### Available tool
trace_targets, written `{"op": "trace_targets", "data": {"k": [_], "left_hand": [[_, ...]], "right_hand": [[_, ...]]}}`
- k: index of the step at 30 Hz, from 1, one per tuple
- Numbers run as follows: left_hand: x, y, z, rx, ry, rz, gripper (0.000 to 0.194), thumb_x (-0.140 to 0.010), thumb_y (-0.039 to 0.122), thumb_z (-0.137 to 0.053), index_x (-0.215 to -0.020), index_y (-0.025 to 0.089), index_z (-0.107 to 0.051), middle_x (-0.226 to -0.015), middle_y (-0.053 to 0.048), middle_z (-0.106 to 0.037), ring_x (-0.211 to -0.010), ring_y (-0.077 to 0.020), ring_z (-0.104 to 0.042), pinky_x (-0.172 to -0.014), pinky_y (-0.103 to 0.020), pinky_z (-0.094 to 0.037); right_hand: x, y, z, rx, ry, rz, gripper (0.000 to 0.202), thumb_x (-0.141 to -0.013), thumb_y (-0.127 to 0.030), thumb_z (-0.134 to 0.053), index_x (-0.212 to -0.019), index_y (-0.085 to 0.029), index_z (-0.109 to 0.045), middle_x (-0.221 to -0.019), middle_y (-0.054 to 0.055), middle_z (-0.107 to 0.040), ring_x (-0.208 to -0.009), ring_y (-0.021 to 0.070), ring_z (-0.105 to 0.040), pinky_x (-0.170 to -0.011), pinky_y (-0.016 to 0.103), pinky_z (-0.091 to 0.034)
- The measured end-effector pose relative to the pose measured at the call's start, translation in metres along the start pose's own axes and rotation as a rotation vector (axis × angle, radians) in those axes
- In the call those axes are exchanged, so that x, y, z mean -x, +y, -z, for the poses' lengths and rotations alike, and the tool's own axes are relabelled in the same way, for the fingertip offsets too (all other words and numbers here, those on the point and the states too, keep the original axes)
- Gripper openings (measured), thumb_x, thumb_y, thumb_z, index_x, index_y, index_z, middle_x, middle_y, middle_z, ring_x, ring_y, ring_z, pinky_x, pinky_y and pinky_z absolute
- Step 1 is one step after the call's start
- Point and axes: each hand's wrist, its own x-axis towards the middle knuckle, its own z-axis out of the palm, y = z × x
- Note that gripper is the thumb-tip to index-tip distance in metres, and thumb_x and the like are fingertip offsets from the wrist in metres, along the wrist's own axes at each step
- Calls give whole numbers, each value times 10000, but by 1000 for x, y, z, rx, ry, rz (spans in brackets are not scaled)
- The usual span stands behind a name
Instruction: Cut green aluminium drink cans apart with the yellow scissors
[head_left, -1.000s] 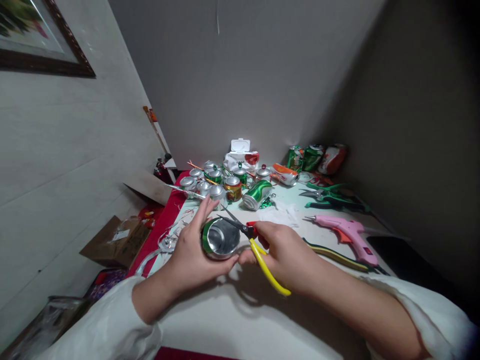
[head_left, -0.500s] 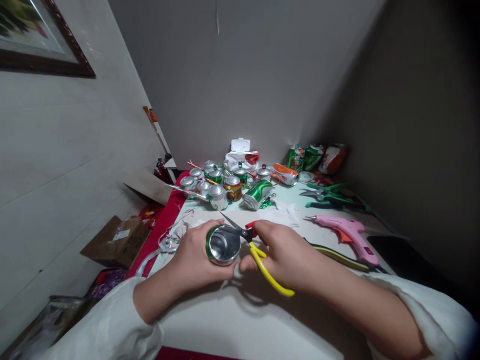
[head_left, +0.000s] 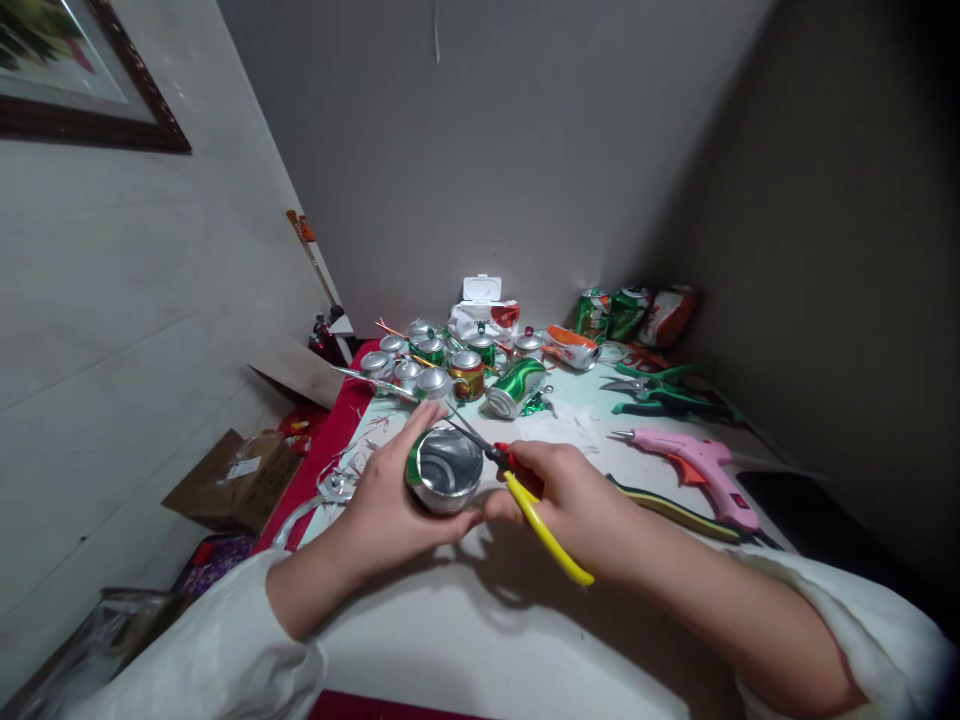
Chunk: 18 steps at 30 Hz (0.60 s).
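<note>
My left hand (head_left: 394, 490) is wrapped round a cut-open drink can (head_left: 448, 495), green outside and silver inside, its open end tilted toward me. In my right hand (head_left: 559, 500) is a pair of scissors (head_left: 541, 530) with dark blades and handles in yellow and red. The blades lie across the can's far right rim, pointing up and left. They look nearly together; whether metal lies between them I cannot tell. My right fingers partly cover the red handle.
Behind my hands stand several small can-made pots (head_left: 466, 375) and a green can on its side (head_left: 516, 388). To the right lie a pink glue gun (head_left: 694, 465), green-handled cutters (head_left: 649, 385) and yellow-black pliers (head_left: 675, 512). A cardboard box (head_left: 232, 480) sits at left.
The scissor blades have closed together and shifted from across the can's mouth to its far right rim. The can has turned a little and risen slightly in my left hand.
</note>
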Motion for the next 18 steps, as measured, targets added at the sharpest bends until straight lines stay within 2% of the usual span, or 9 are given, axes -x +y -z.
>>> {"op": "trace_targets", "data": {"k": [3,5,7,13,18], "left_hand": [[0,-1,0,-16,-9,-17,709,-616,275,-806,-1272,202,-546,-1321,-117,-620,-1237,-316,-582,-1071,-447,-464],[1,0,-1,-20,-16,-4,668,-595,234,-805,-1219,206,-569,-1216,-93,-673,-1144,-299,-634,-1015,-432,-500],[2,0,-2,-20,-24,15,685,-573,221,-811,-1213,210,-569,-1159,-76,-691,-1068,-281,-661,-956,-411,-526],[2,4,0,-7,-64,16,642,-585,236,-806,-1181,219,-567,-1112,-60,-695,-1006,-263,-668,-879,-371,-534],[0,8,4,25,-93,-20,574,-605,225,-783,-1137,224,-567,-1052,-41,-702,-950,-242,-673,-830,-340,-538]], "right_hand": [[2,-2,0,74,-2,37,553,-817,-705,-566,-957,-171,-599,-875,67,-615,-724,196,-540,-620,293,-395],[2,-3,1,150,31,67,645,-782,-720,-597,-1083,-150,-587,-992,113,-601,-818,239,-561,-696,337,-427],[1,-4,2,186,49,82,696,-762,-732,-608,-1120,-136,-570,-1042,138,-583,-877,264,-564,-740,360,-438],[1,-2,4,166,22,34,563,-769,-740,-591,-848,-187,-524,-836,53,-595,-675,181,-525,-578,281,-364],[1,0,4,158,34,56,532,-772,-717,-612,-789,-191,-534,-775,30,-592,-638,155,-491,-557,261,-325]]}}
